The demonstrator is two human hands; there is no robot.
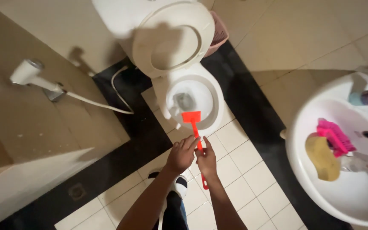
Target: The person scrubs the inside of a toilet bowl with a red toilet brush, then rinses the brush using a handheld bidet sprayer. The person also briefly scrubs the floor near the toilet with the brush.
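Note:
Both of my hands hold the handle of a red brush (191,118) whose flat head hangs over the open white toilet bowl (211,96). My left hand (181,154) grips the handle from the left. My right hand (206,160) closes on it from the right, just below. The handle's lower end pokes out beneath my hands. The toilet seat and lid (173,38) are raised against the tank.
A white sink (320,196) at the right holds a yellow sponge (321,157), a pink brush (335,136) and a clear bottle. A bidet sprayer (33,74) with a white hose hangs on the left wall. A pink bin (219,32) stands behind the toilet.

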